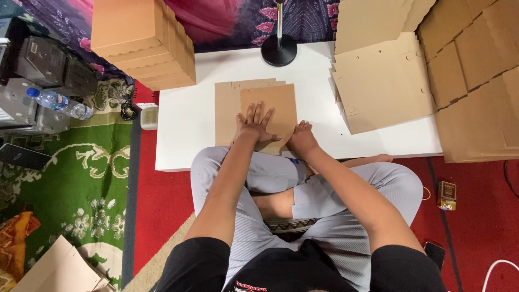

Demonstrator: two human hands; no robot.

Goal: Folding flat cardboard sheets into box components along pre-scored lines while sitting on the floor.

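Observation:
A flat brown cardboard box blank [227,108] lies on the low white table [184,135] right in front of me, with one panel folded over its right part. My left hand [255,125] lies flat on that folded panel, fingers spread. Beside it, my right hand [301,138] presses on the panel's near right corner at the table's front edge, fingers curled down. Neither hand lifts anything.
A stack of folded cardboard boxes [141,40] stands on the table's far left corner. Flat blanks [384,81] are piled at the right, and more cardboard [476,75] lies beyond. A black round stand base [279,50] sits at the back. A water bottle [59,103] lies on the left.

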